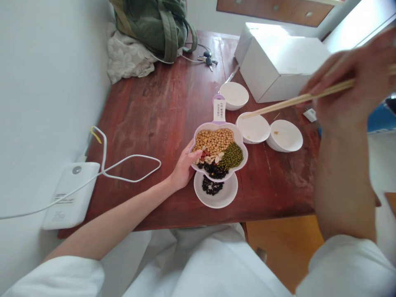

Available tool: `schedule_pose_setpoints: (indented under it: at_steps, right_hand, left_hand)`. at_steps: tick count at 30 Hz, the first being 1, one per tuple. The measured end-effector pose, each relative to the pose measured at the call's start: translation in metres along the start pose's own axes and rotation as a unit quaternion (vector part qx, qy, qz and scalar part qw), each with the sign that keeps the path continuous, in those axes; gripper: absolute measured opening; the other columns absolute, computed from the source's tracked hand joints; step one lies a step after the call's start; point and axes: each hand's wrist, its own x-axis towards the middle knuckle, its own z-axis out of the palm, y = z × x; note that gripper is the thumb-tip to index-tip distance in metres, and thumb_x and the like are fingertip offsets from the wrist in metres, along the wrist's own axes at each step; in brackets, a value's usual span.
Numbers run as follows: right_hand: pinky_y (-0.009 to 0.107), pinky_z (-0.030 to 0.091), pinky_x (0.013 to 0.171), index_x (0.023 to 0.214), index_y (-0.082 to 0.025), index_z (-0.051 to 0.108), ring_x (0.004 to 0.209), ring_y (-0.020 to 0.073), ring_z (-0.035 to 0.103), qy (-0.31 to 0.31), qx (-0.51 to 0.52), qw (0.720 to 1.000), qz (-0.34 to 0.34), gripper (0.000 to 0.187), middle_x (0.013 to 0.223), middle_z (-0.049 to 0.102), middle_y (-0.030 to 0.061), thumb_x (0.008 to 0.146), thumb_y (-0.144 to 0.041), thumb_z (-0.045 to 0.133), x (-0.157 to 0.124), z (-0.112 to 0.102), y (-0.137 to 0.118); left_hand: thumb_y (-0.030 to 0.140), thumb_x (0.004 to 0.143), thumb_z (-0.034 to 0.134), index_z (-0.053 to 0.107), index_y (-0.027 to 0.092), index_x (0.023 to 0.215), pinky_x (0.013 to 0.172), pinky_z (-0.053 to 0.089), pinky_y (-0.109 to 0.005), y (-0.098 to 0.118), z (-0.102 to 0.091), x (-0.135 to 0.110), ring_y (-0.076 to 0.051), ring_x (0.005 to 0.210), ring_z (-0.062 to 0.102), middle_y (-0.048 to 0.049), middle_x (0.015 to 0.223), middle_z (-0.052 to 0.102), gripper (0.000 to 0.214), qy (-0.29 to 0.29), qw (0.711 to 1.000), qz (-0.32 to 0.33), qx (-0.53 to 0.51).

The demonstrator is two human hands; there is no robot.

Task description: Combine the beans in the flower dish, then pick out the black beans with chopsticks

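Far left of the frame, a white wall (40, 103); against it, a white power bank (71, 194) at the table's edge, its white cable (130, 170) looped across a red-brown wooden table (139, 123). Upper left, a green canvas bag (151, 24) on a floral cloth (126, 57), with keys (208, 61) just beside. Centre, left hand (184, 163) reaching in from lower left, fingers curled and gripping the edge of a flower-shaped divided tray (243, 140), lilac-rimmed, with a labelled handle (219, 109) pointing up the frame. Tray overlapping a small white dish (230, 194) below it, black beans (213, 186) lying in the dish. Inside the tray, soybeans (214, 141), mung beans (232, 156), more black beans (215, 170), and pale seeds (210, 159) mixed with a few red beans (204, 155). Just right of the tray, two white bowls (253, 128) (284, 135) side by side, a third white bowl (234, 95) above them. Upper right, a white cardboard box (278, 66). Far right, right hand (349, 78), raised and blurred, fingers clenched on wooden chopsticks (297, 99), tips over the nearer bowl's rim, not touching anything visible.
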Motion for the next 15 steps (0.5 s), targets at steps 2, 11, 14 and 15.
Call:
schedule_pose_setpoints:
  at_steps: [2, 11, 14, 15]
  right_hand:
    - [0.027, 0.045, 0.042, 0.045, -0.026, 0.045, 0.039, 0.0115, 0.054, 0.058, 0.075, 0.995, -0.029, 0.066, 0.044, 0.047, -0.0011, 0.094, -0.061, 0.072, -0.027, 0.004, 0.005]
    - [0.038, 0.049, 0.034, 0.049, -0.028, 0.075, 0.038, 0.0258, 0.062, -0.078, 0.072, 0.986, 0.131, 0.066, 0.045, 0.061, 0.0091, 0.094, -0.076, 0.066, -0.109, 0.027, -0.004]
    - [0.040, 0.053, 0.035, 0.058, -0.031, 0.080, 0.040, 0.0277, 0.065, -0.091, 0.071, 0.986, 0.121, 0.056, 0.050, 0.066, 0.0073, 0.095, -0.072, 0.068, -0.126, 0.026, -0.001]
    - [0.041, 0.054, 0.035, 0.061, -0.033, 0.081, 0.041, 0.0286, 0.065, -0.090, 0.067, 0.987, 0.112, 0.053, 0.050, 0.067, 0.0066, 0.095, -0.071, 0.069, -0.130, 0.025, 0.000]
  left_hand:
    - [0.046, 0.087, 0.080, 0.069, 0.022, 0.145, 0.122, 0.053, -0.056, 0.000, 0.000, -0.001, -0.040, 0.136, 0.070, -0.0103, 0.130, 0.081, 0.064, 0.000, 1.000, -0.003, 0.000]
    - [0.050, 0.083, 0.085, 0.071, 0.021, 0.139, 0.122, 0.054, -0.056, 0.003, -0.001, -0.003, -0.041, 0.138, 0.069, -0.0112, 0.137, 0.078, 0.065, 0.022, 0.999, -0.024, 0.006]
    - [0.052, 0.083, 0.085, 0.072, 0.022, 0.135, 0.119, 0.056, -0.056, 0.003, 0.000, -0.003, -0.042, 0.140, 0.068, -0.0109, 0.140, 0.077, 0.062, 0.017, 0.999, -0.030, 0.001]
    - [0.052, 0.083, 0.084, 0.072, 0.022, 0.135, 0.119, 0.056, -0.056, 0.004, 0.001, -0.003, -0.043, 0.140, 0.067, -0.0108, 0.140, 0.077, 0.061, 0.015, 0.999, -0.032, 0.000]
